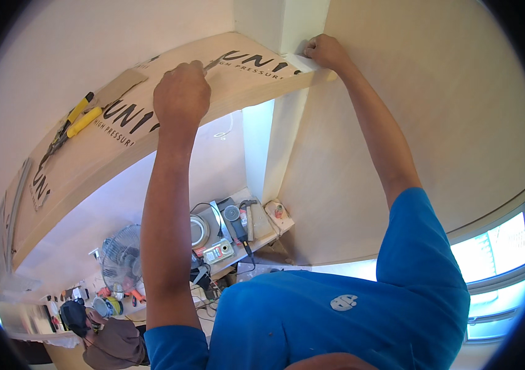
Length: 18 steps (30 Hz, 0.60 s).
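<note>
My left hand [182, 94] is closed above a long wooden shelf board [213, 110] covered with black lettering. A thin grey tool [214, 64] sticks out past its fingers, too little of it showing to tell the kind. My right hand [329, 52] reaches to the board's far right end, at the wall corner. Its fingers are curled together next to a small white patch [299, 61] on the board; whatever they may pinch is hidden. Left of my left hand, snips with yellow handles [77, 117] and a flat brown scrap [122, 85] lie on the board.
Below, a bench holds a hammer [248, 213], a metal bowl [198, 231], power tools and cables. A fan [122, 259] stands left of it. At lower left a person in a dark cap [74, 317] is near. A pale wall [435, 117] rises at right, with a window [490, 246].
</note>
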Each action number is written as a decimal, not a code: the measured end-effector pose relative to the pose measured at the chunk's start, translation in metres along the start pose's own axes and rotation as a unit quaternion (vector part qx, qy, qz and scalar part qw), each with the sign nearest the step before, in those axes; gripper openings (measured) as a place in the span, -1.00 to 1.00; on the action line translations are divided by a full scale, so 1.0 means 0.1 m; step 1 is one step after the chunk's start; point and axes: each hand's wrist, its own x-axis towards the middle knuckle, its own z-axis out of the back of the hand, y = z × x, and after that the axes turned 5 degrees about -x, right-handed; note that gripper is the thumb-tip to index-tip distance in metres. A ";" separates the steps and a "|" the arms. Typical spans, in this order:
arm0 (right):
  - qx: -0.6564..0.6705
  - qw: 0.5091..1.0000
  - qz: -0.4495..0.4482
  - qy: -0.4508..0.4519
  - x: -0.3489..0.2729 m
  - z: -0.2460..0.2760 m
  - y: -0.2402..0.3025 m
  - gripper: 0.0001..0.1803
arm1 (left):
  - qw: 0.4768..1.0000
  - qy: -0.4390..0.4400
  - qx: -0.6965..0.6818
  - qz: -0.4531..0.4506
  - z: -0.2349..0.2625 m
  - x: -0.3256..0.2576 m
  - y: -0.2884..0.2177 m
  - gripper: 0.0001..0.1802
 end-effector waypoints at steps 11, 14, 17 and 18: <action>-0.022 0.992 -0.125 0.000 0.03 0.00 0.25 -0.59 | 0.997 -0.064 -0.023 -0.025 -0.03 -0.08 -0.02 -0.81; -0.064 0.991 -0.105 -0.057 -0.06 -0.10 0.31 -0.54 | 0.999 -0.027 -0.009 -0.021 -0.01 -0.06 -0.04 -0.79; -0.064 0.994 -0.086 0.018 -0.02 -0.05 0.40 -0.52 | 1.000 -0.026 -0.014 0.008 -0.02 -0.04 0.04 -0.77; -0.068 0.994 -0.084 0.027 -0.01 -0.07 0.41 -0.53 | 1.000 -0.027 -0.014 0.007 -0.02 -0.04 0.05 -0.78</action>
